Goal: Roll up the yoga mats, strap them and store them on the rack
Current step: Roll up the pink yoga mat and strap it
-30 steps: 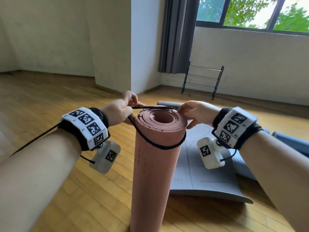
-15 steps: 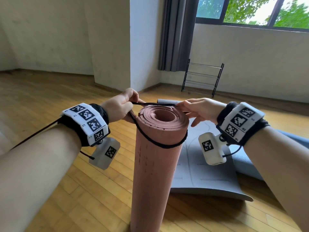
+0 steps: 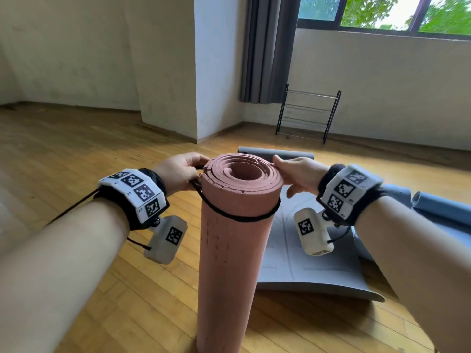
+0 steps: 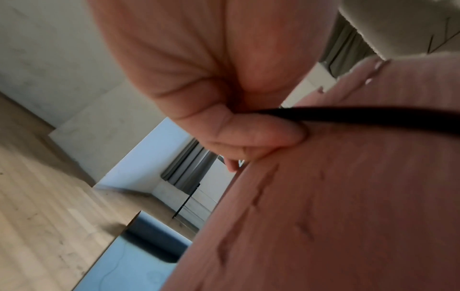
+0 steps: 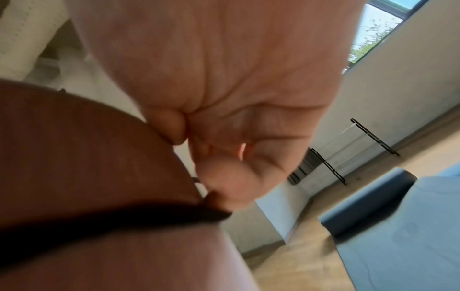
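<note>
Your left hand (image 3: 179, 174) and right hand (image 3: 297, 171) pinch the black strap (image 3: 239, 217), seating it around the upright pink mat (image 3: 234, 238), frame centre.

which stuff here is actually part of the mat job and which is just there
Part of the job:
- pink mat, rolled, standing upright
- black strap looped round its top, left hand pinching it
- right hand at the rim
- grey mat, still flat
- blue mat
- rack by the wall

Just there:
- curtain
- window
</note>
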The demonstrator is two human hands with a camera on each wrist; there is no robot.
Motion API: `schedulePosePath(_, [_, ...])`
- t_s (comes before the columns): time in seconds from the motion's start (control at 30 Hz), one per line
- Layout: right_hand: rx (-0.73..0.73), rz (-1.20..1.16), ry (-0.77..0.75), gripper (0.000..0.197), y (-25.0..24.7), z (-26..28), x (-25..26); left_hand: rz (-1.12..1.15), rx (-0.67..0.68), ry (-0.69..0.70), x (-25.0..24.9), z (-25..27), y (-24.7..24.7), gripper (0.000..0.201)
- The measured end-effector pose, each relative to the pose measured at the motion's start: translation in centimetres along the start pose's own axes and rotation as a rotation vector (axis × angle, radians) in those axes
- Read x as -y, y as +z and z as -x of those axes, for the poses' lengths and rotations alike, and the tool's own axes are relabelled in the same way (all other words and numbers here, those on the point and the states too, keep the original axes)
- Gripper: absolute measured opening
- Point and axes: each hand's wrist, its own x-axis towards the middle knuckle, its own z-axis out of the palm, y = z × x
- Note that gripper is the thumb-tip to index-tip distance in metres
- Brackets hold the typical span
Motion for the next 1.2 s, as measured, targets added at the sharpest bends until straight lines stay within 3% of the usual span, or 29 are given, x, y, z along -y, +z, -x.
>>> schedulePosePath(0.17, [-0.068, -0.075, 0.021, 0.053, 1.7, -0.4, -0.6, 0.043, -0.021, -0.1, -0.2, -0.2, 0.7, 0.043])
schedulePosePath(0.27, [-0.022, -0.152, 0.02, 0.047, 2.2, -0.2, -0.7, 0.105, -0.039, -0.154, -0.4, 0.2, 0.8, 0.04])
schedulePosePath(0.37, [0.035, -0.198, -0.013, 0.034, 1.8, 0.2, -0.8, 0.137, -0.033, -0.186, -0.8, 0.4, 0.4, 0.056])
schedulePosePath(0.5, [0.096, -0.213, -0.01, 0.048, 0.6, 0.3, -0.9, 0.147, 0.011, -0.181, -1.9, 0.9, 0.3, 0.062])
schedulePosePath(0.63, [0.072, -0.173, -0.033, 0.049, 0.2, -0.2, -1.1, 0.178, 0.063, -0.175, -2.3, 0.9, 0.6, 0.062])
schedulePosePath(0.8, [0.061, -0.177, -0.02, 0.041, -0.2, -0.5, -0.9, 0.225, 0.066, -0.19, -2.1, 0.6, 0.9, 0.053])
schedulePosePath(0.93, [0.05, -0.143, 0.087, 0.044, 1.1, 0.0, -2.2, 0.284, 0.064, -0.222, -1.5, 0.6, 1.0, 0.042])
schedulePosePath(1.07, [-0.035, -0.156, -0.055, 0.024, 2.6, 0.6, -4.3, 0.292, 0.01, -0.103, -1.0, 1.0, 0.8, 0.018])
schedulePosePath(1.1, [-0.091, -0.165, -0.115, 0.021, 2.6, 0.5, -4.6, 0.276, 0.034, -0.043, -0.7, 1.2, 0.5, 0.023])
schedulePosePath(1.2, [-0.194, -0.208, -0.223, 0.031, 2.4, 1.1, -4.8, 0.244, 0.149, 0.093, 1.0, 2.3, 0.3, 0.097])
